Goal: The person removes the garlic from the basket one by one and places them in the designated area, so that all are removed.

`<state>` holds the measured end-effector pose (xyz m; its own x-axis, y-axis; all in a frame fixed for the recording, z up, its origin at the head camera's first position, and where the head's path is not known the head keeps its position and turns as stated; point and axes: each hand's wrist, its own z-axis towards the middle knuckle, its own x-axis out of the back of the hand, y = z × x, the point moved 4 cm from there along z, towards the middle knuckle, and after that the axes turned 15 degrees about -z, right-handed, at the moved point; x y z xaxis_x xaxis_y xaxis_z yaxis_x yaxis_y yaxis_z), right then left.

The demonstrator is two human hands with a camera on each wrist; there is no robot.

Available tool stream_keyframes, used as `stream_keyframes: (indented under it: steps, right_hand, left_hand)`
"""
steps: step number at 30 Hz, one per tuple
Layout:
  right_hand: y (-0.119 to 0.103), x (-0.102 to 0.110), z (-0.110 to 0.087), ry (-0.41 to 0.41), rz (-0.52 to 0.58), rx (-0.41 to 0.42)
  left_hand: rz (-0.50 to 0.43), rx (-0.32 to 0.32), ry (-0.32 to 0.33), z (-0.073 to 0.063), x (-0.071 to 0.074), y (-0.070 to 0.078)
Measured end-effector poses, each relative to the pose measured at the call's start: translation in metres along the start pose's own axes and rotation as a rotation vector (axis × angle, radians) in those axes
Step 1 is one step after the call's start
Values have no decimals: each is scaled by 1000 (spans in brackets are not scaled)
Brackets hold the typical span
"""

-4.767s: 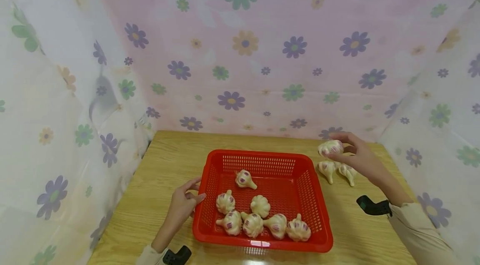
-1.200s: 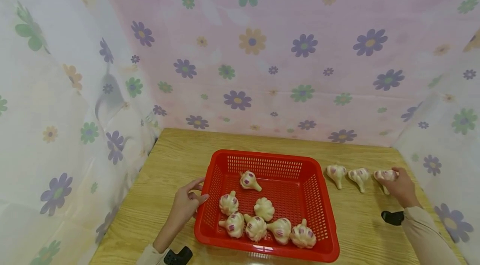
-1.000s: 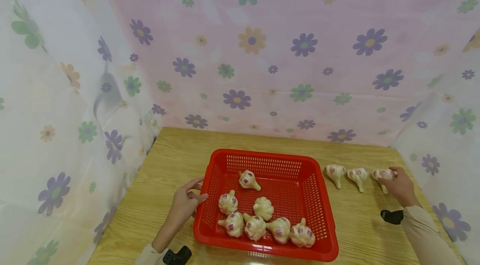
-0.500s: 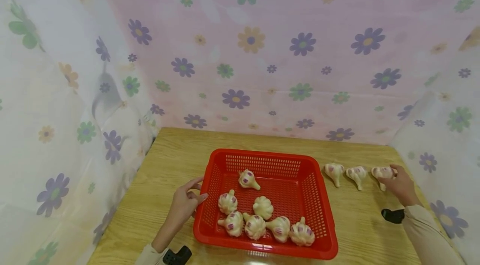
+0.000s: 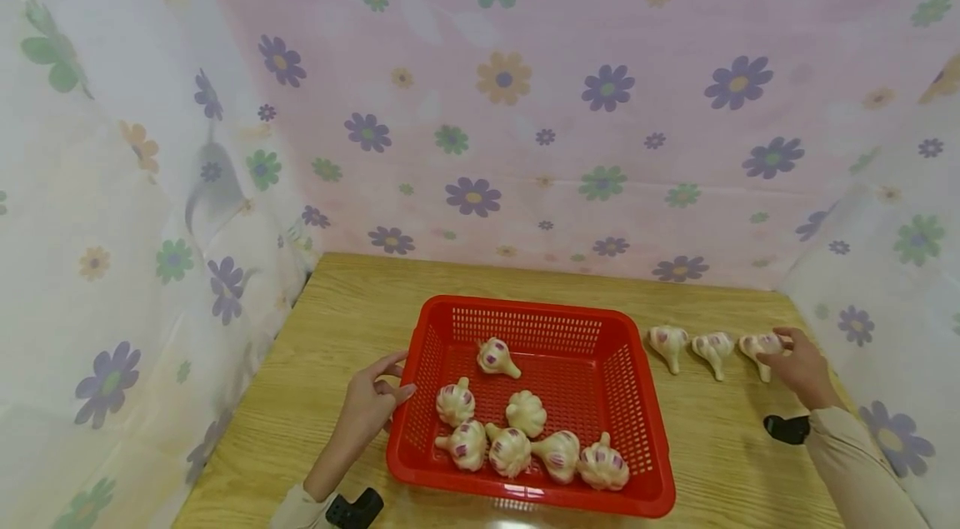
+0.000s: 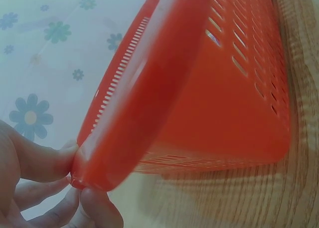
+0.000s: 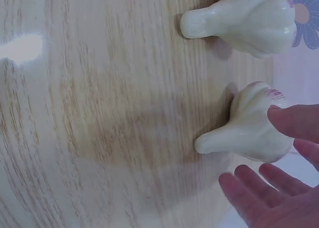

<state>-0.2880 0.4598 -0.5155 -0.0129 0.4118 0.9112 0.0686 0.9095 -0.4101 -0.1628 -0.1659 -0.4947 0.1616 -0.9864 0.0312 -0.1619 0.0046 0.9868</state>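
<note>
Basket (image 5: pixel 530 304), red and perforated, stands on the wood-grain counter (image 5: pixel 360 296), seven garlic bulbs (image 5: pixel 558 456) lying inside it. My left hand (image 5: pixel 372 406) is at the basket's left side, its rim pinched between thumb and fingers. Right of the basket, three loose bulbs (image 5: pixel 712 346) lie in a row. At the end bulb (image 5: pixel 756 343), farthest from the basket, my right hand (image 5: pixel 806 366) has its fingers spread and relaxed, gripping nothing; whether the thumb touches the bulb I cannot tell.
</note>
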Motion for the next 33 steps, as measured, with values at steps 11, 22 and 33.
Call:
stream_keyframes:
  steps: [11, 22, 33]
  right_hand:
    - [-21, 30, -3, -73, -62, 32]
    - [-84, 47, -12, -82, -36, 190]
    - [-156, 57, -28, -41, -27, 339]
  left_hand:
    - [-12, 34, 7, 0, 1, -4]
    - [-14, 22, 10, -1, 4, 0]
    - [-16, 22, -5, 0, 1, 1]
